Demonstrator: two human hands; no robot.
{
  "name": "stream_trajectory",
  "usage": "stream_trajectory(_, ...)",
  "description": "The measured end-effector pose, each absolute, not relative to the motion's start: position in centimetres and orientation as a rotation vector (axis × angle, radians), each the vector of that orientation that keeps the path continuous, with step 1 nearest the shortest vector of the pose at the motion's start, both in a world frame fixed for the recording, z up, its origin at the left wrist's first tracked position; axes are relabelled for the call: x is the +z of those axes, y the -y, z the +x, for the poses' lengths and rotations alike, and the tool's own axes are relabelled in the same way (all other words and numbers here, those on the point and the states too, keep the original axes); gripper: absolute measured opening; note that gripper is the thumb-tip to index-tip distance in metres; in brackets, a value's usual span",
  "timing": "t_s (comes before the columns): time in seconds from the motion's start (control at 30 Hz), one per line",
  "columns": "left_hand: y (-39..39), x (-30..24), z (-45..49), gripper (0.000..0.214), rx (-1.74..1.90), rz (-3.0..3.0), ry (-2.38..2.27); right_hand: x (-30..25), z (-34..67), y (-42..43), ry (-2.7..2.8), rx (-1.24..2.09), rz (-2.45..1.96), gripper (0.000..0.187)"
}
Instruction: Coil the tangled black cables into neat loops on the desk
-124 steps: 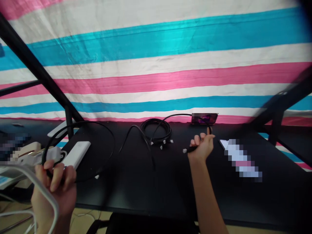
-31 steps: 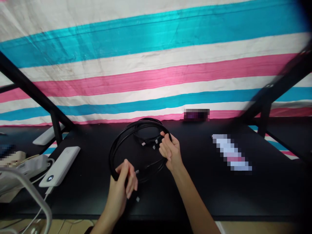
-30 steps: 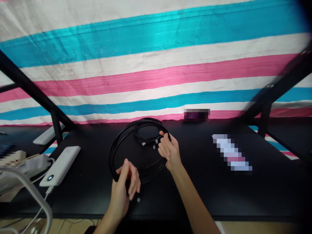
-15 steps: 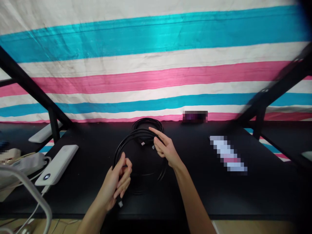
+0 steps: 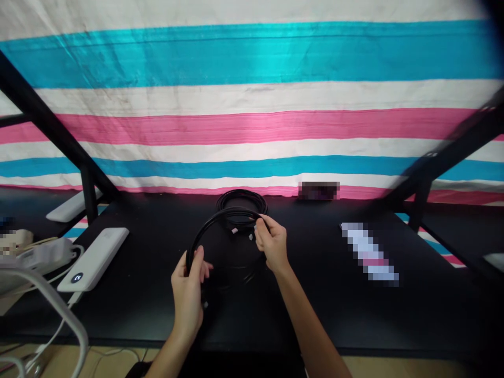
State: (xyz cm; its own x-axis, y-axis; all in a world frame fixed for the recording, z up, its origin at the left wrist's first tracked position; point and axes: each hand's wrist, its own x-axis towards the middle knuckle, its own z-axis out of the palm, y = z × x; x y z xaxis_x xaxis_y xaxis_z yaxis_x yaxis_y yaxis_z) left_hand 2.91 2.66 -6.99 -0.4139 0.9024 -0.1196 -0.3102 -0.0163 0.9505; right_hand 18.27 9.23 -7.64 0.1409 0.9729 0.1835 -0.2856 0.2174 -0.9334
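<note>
Ctr frame: L hand (image 5: 188, 294) & R hand (image 5: 272, 242), fingers clamped on looped blk cable (image 5: 205, 226); 2nd coil (image 5: 241, 192) higher in frame.

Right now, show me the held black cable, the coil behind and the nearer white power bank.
Held black cable (image 5: 224, 213), head view: loop's upper curve.
Coil (image 5: 242, 192), head view: far rim.
White power bank (image 5: 98, 254), head view: middle of top face.
</note>
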Motion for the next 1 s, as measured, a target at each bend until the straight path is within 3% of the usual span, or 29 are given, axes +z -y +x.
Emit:
stream_trajectory(0.13,-2.9,-7.3,2.5,0.026,1.643,0.618,-1.372,-7.2,18.3,-9.0,0.908,1.147,-0.782,0.036)
stream_trajectory(0.3,-2.7,-7.0,3.1,0.055,1.435,0.490,-1.344,-6.6,18.5,-8.8,0.839,1.232,-0.681,0.036)
stream_trajectory(0.5,-2.3,-6.0,3.5,0.072,1.356,0.410,-1.179,-6.2,18.9,-8.6,0.824,1.335,-0.575,0.039)
stream_trajectory(0.63,-2.3,-5.2,3.5,0.061,1.387,0.517,-1.140,-6.0,18.9,-8.6,0.809,1.462,-0.557,0.043)
stream_trajectory(0.8,-2.7,-4.8,2.6,0.027,1.386,0.667,-1.089,-6.0,18.7,-8.7,0.840,1.515,-0.721,0.034)
stream_trajectory(1.0,-2.9,-5.0,1.0,0.036,1.188,0.815,-1.200,-6.7,18.7,-9.3,1.052,1.187,-0.961,0.049)
